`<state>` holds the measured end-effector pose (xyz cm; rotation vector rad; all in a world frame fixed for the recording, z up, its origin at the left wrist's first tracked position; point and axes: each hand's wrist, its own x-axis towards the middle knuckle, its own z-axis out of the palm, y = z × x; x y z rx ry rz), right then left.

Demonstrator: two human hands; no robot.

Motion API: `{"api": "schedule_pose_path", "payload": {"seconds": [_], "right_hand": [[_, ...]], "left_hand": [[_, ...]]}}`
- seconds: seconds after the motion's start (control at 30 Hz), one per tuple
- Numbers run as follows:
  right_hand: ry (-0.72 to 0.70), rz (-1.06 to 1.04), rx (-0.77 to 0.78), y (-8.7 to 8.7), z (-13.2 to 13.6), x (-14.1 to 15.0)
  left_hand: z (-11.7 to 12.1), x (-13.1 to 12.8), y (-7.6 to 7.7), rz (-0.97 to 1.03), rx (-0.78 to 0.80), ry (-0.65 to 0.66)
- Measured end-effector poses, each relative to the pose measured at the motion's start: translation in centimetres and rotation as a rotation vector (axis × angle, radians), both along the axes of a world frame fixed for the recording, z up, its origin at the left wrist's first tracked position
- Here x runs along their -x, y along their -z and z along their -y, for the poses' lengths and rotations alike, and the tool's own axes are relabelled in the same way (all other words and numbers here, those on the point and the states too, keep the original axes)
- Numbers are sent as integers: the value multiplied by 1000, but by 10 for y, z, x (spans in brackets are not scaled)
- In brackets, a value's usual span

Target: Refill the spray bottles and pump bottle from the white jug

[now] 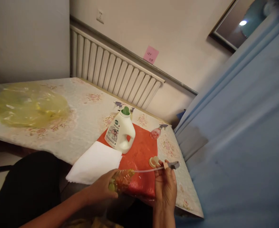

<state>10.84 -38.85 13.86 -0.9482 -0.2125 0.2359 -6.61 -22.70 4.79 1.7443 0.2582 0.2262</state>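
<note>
My left hand (pixel 106 183) is wrapped round a clear ridged bottle (pixel 123 180), tilted with its mouth toward the right. In my right hand (pixel 166 186) is a trigger sprayer head (pixel 173 165), pinched at its pale collar by thumb and fingers. Its thin dip tube (pixel 146 171) runs left to the bottle's mouth; whether the end is inside I cannot tell. Just behind my right fingers lies a pale round cap (pixel 153 161). A cream detergent jug (pixel 120 133) stands uncapped on a red sheet (pixel 141 148), a green spout showing in its neck.
A white cloth or paper (pixel 95 163) partly overlaps the red sheet. Behind the jug are grey spray heads (pixel 118 104); a pink spray bottle (pixel 155 133) stands right. A crumpled yellow plastic bag (pixel 30 106) lies left on the flowered tablecloth (pixel 87 114). A blue curtain (pixel 236 126) hangs right.
</note>
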Motion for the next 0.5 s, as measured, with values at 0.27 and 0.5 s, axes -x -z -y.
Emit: {"api": "schedule_pose_path", "payload": {"seconds": [0.27, 0.5], "right_hand": [[76, -9, 21, -6, -5, -20], [-19, 213, 482, 24, -42, -46]], "left_hand": [[-50, 3, 1, -30, -14, -230], [-101, -11, -3, 64, 55, -125]]}}
